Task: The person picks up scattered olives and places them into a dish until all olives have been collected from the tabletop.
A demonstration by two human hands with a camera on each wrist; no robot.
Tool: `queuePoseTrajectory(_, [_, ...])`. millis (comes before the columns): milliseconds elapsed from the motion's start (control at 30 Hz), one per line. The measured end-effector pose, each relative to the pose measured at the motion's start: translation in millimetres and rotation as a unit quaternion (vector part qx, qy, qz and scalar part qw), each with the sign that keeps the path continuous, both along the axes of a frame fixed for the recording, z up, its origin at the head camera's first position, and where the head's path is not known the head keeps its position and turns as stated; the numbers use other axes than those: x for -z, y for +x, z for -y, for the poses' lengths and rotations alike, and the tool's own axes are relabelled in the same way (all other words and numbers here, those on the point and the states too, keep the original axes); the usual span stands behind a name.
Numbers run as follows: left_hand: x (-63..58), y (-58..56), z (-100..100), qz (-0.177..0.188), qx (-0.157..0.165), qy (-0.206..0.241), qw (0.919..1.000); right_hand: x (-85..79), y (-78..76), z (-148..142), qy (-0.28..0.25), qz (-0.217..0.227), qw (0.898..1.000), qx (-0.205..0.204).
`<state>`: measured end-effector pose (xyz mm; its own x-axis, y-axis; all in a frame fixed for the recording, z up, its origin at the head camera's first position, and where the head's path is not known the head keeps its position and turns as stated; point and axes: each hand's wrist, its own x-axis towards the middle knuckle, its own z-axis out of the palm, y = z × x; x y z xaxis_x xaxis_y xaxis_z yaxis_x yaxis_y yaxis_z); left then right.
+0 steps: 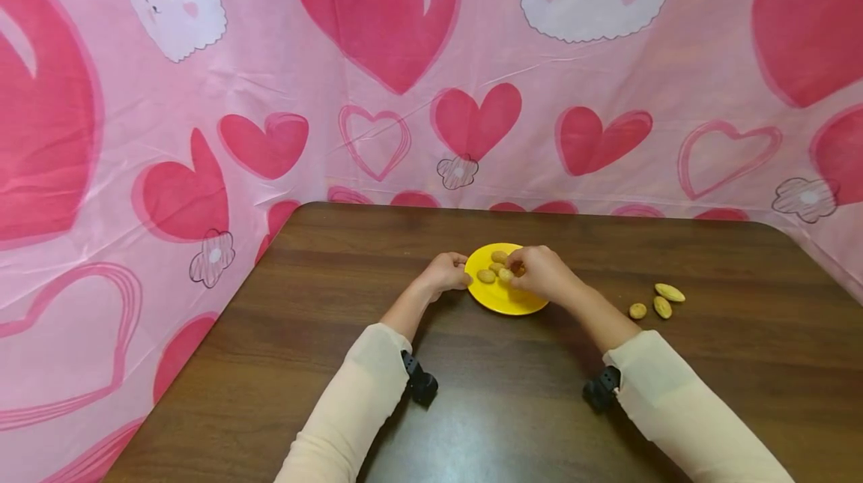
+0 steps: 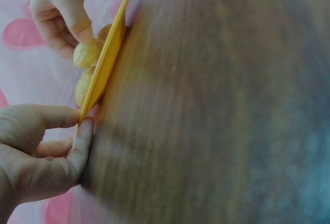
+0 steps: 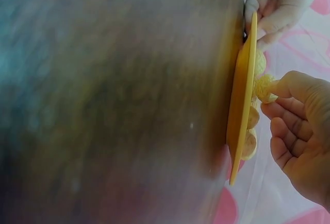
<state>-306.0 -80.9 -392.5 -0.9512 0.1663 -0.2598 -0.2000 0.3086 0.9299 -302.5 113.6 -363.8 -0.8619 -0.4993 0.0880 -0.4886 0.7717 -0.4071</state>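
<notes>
A yellow-brown piece [image 3: 265, 88] was just over the plate [image 1: 506, 305], pinched between the thumb and finger of the right hand [image 1: 542, 272]; whether it touched the plate was unclear. The left hand [image 1: 445, 273] gripped the plate's left rim, thumb above and fingers below. Three loose pieces [image 1: 662, 308], one longer than the others, lay on the brown table [image 1: 499, 371] to the right, well apart from the plate, with the right forearm [image 1: 600, 312] between. Pink cloth [image 1: 600, 79] with hearts rose behind. The plate, shallow and yellow, held several similar pieces [image 1: 485, 275] close together; the right hand hid part of it.
</notes>
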Motion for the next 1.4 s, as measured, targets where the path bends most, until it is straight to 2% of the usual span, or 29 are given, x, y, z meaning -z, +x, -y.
queuePoseTrajectory(567, [0.0, -0.4, -0.3, 0.001, 0.0, -0.003, 1.0, 5.0, -1.5, 5.2, 0.03, -0.008, 0.999, -0.019])
queuePoseTrajectory(1400, [1.0, -0.4, 0.2, -0.002, 0.002, -0.009, 1.0, 2.7, 0.6, 4.7, 0.023, 0.027, 0.999, 0.006])
